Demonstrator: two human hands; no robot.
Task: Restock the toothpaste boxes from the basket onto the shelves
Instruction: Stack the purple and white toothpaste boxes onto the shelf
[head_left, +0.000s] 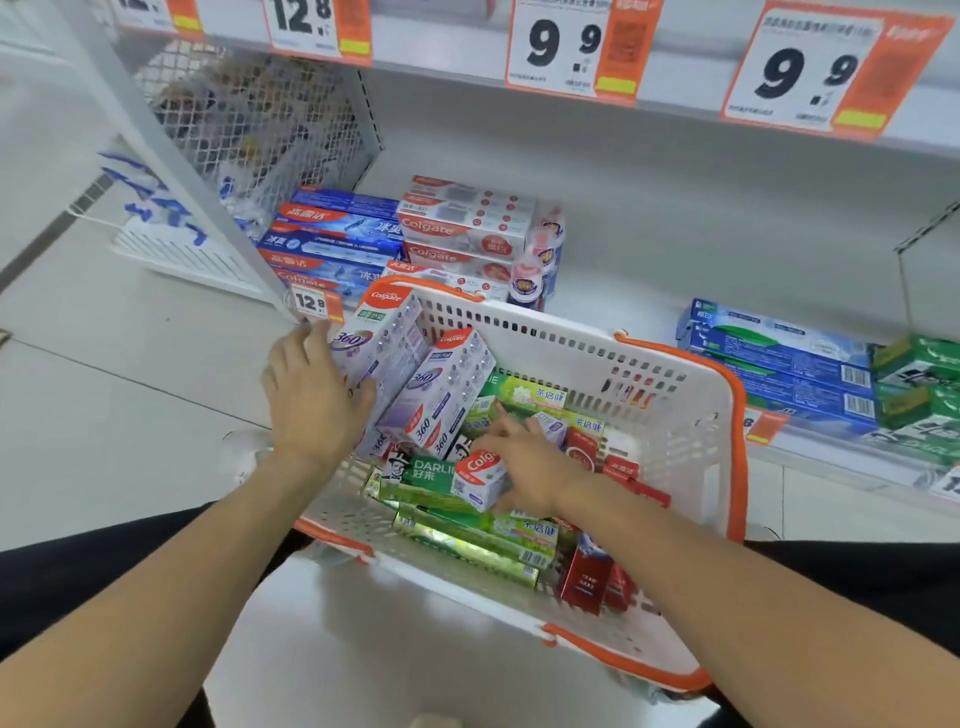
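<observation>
A white plastic shopping basket with orange rim and handles (691, 457) sits tilted against the front edge of the low white shelf (649, 291), with toothpaste boxes heaped inside it. The left hand (311, 395) reaches in at the basket's left corner, its fingers wrapped round the side of a tall white-and-purple Colgate 360 box (382, 343) that stands on end against the basket wall. A second box of the same kind (441, 389) leans just beside it. The right hand (524, 462) is down among the boxes in the middle, fingers loosely spread and pointing into the pile, the thumb side touching a small white-and-red Colgate box (480, 480); whether it actually grips anything I cannot tell. Green Darlie boxes (431, 480) and red boxes (587, 577) lie along the basket's near side. On the shelf's left end stand stacked blue Colgate boxes (332, 244) and red-and-white ones (462, 234).
</observation>
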